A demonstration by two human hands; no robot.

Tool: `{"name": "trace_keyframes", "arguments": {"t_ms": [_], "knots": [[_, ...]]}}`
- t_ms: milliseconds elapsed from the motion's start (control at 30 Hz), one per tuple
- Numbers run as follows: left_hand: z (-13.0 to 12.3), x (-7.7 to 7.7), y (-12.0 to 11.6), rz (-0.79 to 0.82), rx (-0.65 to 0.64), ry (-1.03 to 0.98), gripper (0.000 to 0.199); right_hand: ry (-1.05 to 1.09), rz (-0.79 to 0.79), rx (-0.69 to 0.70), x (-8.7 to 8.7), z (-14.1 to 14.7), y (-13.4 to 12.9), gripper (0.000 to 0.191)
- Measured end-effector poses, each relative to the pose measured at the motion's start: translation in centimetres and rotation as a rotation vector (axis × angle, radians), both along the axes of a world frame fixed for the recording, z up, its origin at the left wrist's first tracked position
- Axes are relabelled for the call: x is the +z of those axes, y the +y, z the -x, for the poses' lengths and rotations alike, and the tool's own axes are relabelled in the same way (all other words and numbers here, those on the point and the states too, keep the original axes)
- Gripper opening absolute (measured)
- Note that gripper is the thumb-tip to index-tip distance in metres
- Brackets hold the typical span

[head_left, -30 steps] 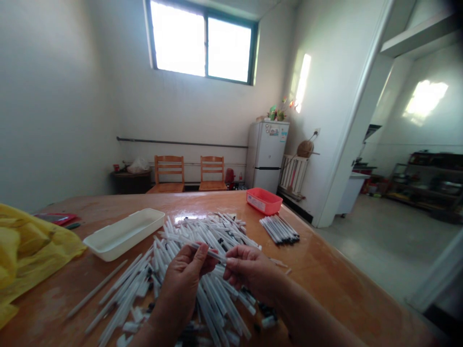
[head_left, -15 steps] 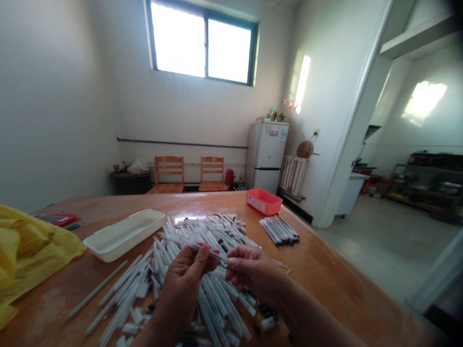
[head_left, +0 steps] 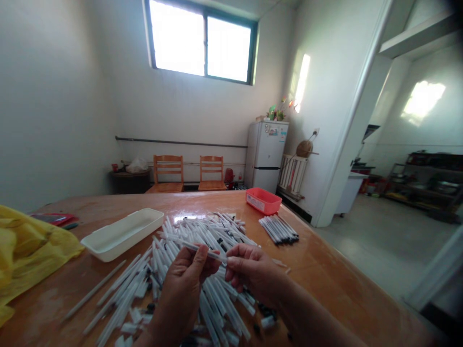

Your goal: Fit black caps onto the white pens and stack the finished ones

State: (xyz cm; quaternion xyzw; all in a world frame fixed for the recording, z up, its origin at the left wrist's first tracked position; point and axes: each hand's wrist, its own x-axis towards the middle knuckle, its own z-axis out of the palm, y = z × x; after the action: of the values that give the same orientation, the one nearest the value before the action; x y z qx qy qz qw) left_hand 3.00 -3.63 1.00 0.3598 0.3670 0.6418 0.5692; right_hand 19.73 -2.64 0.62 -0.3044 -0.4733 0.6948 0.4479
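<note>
My left hand (head_left: pixel 188 274) pinches a translucent whitish pen barrel (head_left: pixel 216 256) between thumb and fingers over the middle of the pile. My right hand (head_left: pixel 249 267) grips the barrel's right end with thumb and forefinger, its other fingers curled in; the very tip is hidden there. Under and around both hands spreads a heap of loose pen barrels (head_left: pixel 220 301), with small black parts (head_left: pixel 220 241) scattered among them. Short clear caps (head_left: pixel 135 315) lie near my left forearm. Right of the heap, a row of pens with black ends (head_left: pixel 278 230) lies side by side.
A cream tray (head_left: pixel 123 236) stands left of the heap, and a red basket (head_left: pixel 264 201) sits at the far right of the wooden table (head_left: pixel 333 270). A yellow plastic bag (head_left: pixel 32 255) covers the left edge. Two chairs (head_left: pixel 168 173) and a fridge (head_left: pixel 269 154) stand beyond.
My hands keep the same hold on the pen barrel, almost unmoved. The whole view has shifted very slightly.
</note>
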Motion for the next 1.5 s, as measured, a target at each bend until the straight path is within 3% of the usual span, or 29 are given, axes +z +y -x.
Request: {"name": "trace_keyframes", "arguments": {"t_ms": [567,933,1100,1333,1500], "knots": [[-0.4,-0.9,0.6,-0.069,-0.018,0.18,0.027,-0.035,-0.017,0.047,-1.5,1.1,1.0,0.045],[0.4,-1.0,1.0,-0.029,-0.017,0.217,0.042,-0.159,-0.059,-0.008,-0.8,0.3,0.9,0.042],[0.9,-1.0,1.4,0.007,-0.047,0.188,0.046,-0.205,-0.177,-0.204,0.3,-1.6,1.5,0.034],[1.3,-1.4,2.0,0.011,-0.056,0.224,0.042,-0.256,-0.322,-0.537,3.5,-4.5,0.2,0.021],[1.4,-1.2,2.1,0.016,-0.035,0.202,0.043,-0.463,-0.451,-0.464,5.3,-6.0,-2.6,0.013]]}}
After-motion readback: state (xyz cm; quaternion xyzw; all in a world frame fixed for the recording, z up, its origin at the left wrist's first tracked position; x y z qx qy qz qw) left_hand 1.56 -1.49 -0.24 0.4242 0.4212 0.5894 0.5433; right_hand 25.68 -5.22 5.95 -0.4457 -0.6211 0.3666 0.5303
